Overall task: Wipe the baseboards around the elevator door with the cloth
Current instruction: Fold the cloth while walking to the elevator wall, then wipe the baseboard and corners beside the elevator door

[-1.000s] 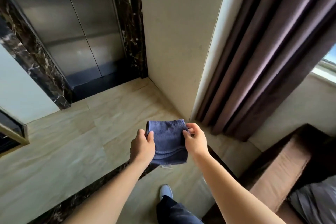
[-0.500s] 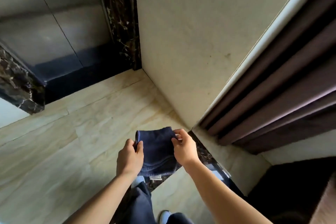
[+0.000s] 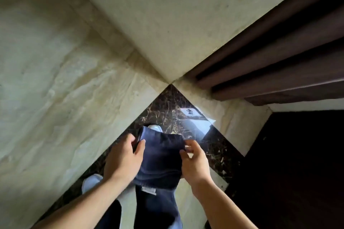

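A folded dark blue cloth (image 3: pixel 161 158) hangs between my two hands, low in the middle of the head view. My left hand (image 3: pixel 123 160) pinches its left edge with thumb and fingers. At the cloth's right edge, my right hand (image 3: pixel 195 163) holds on with the fingers slightly spread. The beige wall corner (image 3: pixel 168 80) meets the floor just ahead of the cloth. No elevator door is in view. I cannot make out a separate baseboard strip along the wall's foot.
Beige marble floor (image 3: pixel 55 89) spreads to the left, with a dark veined marble band (image 3: pixel 167 106) under my feet. Brown curtain folds (image 3: pixel 279 61) hang at the right above a dark surface (image 3: pixel 297 163). My grey shoes (image 3: pixel 91 182) and dark trousers show below the hands.
My view has tilted down and moved closer to the wall corner; the elevator door has left the frame. Both hands keep the cloth, now lower over the dark marble band.
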The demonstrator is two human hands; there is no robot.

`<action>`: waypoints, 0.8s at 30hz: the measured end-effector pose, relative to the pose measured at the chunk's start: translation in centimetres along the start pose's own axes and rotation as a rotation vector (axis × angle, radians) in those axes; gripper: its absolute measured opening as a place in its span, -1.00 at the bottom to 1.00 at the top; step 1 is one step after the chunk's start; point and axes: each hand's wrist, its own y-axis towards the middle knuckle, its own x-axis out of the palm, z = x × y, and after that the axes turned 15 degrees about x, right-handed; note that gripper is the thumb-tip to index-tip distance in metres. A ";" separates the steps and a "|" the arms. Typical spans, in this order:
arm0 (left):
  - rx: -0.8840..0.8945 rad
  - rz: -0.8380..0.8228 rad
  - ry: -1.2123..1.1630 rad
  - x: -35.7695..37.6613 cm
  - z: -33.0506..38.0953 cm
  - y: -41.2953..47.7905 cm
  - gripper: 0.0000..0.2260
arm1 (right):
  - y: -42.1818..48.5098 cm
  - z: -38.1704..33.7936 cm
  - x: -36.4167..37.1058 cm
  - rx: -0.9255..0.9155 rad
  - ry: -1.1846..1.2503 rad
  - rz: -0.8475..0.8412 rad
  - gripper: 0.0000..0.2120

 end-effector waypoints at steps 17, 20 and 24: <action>0.385 0.333 -0.124 24.7 -17.5 33.7 -0.84 | 42.3 -5.2 16.2 -0.387 0.092 0.089 -0.74; 0.363 0.285 -0.210 25.3 -16.9 33.8 -0.78 | 41.8 -5.4 13.2 -0.457 -0.056 0.101 -0.71; 0.440 0.218 -0.163 24.2 -15.6 34.4 -0.79 | 40.6 -6.5 11.4 -0.685 -0.384 0.360 -0.65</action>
